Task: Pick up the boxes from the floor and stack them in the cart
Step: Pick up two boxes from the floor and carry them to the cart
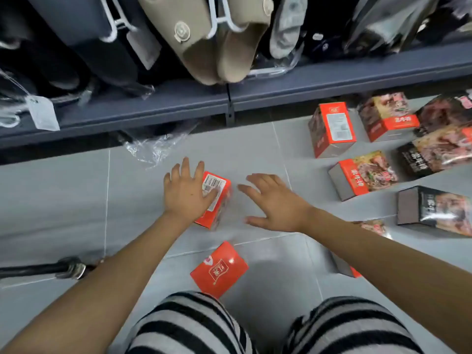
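Observation:
A red box (pixel 219 198) with a barcode label lies on the grey tiled floor in the middle of the head view. My left hand (pixel 185 194) rests on top of it, fingers spread and straight, thumb across the label. My right hand (pixel 277 204) hovers just right of that box with its fingers spread, touching nothing. A second red box (pixel 219 269) lies close to my knees. Several more red and black boxes are scattered at the right, such as a standing red box (pixel 332 130) and a black box (pixel 434 209). No cart is in view.
A grey shelf edge (pixel 229 100) runs across the top, with slippers (pixel 217 47) hanging above it. Crumpled clear plastic (pixel 155 146) lies under the shelf. A black bar with a metal fitting (pixel 70 268) juts in at the left. My striped trouser knees (pixel 189 325) fill the bottom.

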A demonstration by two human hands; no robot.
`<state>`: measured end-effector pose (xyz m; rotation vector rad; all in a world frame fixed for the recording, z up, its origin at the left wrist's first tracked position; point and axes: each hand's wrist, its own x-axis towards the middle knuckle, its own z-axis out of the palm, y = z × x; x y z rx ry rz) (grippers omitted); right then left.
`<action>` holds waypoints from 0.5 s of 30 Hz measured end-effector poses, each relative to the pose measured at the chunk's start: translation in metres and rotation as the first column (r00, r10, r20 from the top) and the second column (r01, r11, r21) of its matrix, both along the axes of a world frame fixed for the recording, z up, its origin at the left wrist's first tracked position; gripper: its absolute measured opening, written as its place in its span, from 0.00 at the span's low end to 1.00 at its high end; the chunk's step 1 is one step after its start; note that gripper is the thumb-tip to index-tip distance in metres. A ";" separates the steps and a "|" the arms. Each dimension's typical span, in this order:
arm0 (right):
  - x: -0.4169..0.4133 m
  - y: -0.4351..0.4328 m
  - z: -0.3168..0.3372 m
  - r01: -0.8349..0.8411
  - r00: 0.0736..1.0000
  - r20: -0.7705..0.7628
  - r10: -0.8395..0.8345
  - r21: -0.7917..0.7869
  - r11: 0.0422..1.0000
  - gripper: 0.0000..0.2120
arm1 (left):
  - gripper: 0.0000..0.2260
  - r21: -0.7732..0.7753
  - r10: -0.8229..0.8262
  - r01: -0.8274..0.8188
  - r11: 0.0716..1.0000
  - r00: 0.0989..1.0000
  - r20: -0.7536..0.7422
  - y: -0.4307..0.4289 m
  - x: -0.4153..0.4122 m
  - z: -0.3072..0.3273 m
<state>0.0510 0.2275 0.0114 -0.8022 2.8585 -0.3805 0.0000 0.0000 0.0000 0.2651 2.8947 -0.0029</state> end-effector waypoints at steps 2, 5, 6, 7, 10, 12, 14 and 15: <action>0.005 -0.016 -0.026 -0.212 0.977 0.009 0.212 -0.015 0.977 0.33 | 0.38 0.047 -0.023 0.024 0.999 1.000 -0.016 -0.002 0.005 -0.025; 0.020 -0.043 -0.056 -0.428 0.900 0.057 0.433 -0.082 0.900 0.39 | 0.40 0.076 -0.081 0.087 0.993 0.993 -0.081 -0.003 0.011 -0.066; 0.027 -0.051 -0.063 -0.477 0.874 0.058 0.483 -0.097 0.874 0.41 | 0.42 0.080 -0.076 0.082 0.993 0.994 -0.078 -0.002 0.013 -0.073; 0.033 -0.058 -0.068 -0.523 0.846 0.066 0.529 -0.091 0.848 0.43 | 0.44 0.078 -0.071 0.077 0.994 0.994 -0.083 -0.002 0.013 -0.080; 0.049 -0.069 -0.080 -0.604 0.786 0.127 0.605 -0.051 0.796 0.47 | 0.47 0.089 0.000 -0.004 0.996 0.999 0.050 -0.001 0.016 -0.086; 0.058 -0.070 -0.086 -0.574 0.806 0.128 0.577 -0.064 0.816 0.44 | 0.45 0.146 0.066 -0.085 0.986 0.989 0.129 0.001 0.017 -0.087; 0.061 -0.062 -0.088 -0.513 0.847 0.110 0.521 -0.092 0.853 0.41 | 0.44 0.241 0.117 -0.162 0.957 0.974 0.192 0.000 0.013 -0.087; 0.060 -0.057 -0.088 -0.481 0.865 0.112 0.489 -0.095 0.872 0.40 | 0.46 0.286 0.134 -0.193 0.939 0.968 0.214 -0.002 0.010 -0.086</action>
